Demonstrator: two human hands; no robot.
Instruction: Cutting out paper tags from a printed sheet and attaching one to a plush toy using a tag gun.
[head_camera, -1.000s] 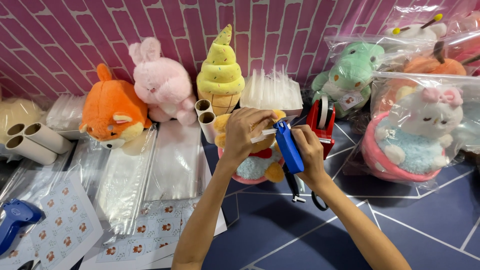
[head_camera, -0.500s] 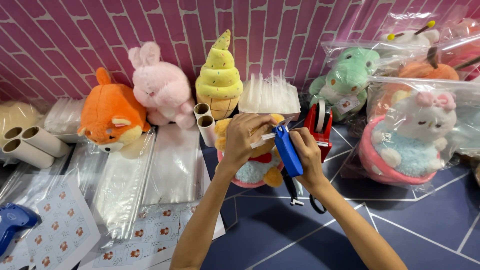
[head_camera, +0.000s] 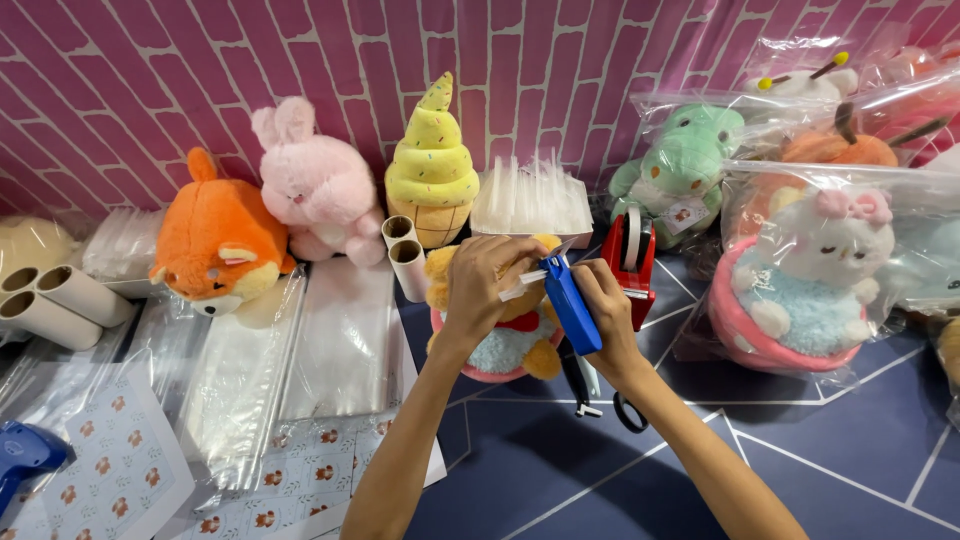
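Note:
My right hand (head_camera: 604, 310) grips a blue tagging gun (head_camera: 570, 302), its tip pointing up and to the left. My left hand (head_camera: 487, 285) pinches a small white strip (head_camera: 523, 285) at the gun's tip. Both hands hover over a yellow plush toy sitting in a pink base (head_camera: 495, 350), which they partly hide. A red tape dispenser (head_camera: 630, 252) stands just right of the gun.
Orange fox (head_camera: 218, 240), pink rabbit (head_camera: 315, 185) and ice-cream plush (head_camera: 432, 165) line the brick wall. Bagged plush toys (head_camera: 815, 275) crowd the right. Clear bags (head_camera: 340, 340), sticker sheets (head_camera: 110, 470), cardboard tubes (head_camera: 60, 300), scissors (head_camera: 600, 395) and another blue gun (head_camera: 22, 455) lie around.
Both hands stay together over the plush toy with the gun and strip; the view has shifted only slightly.

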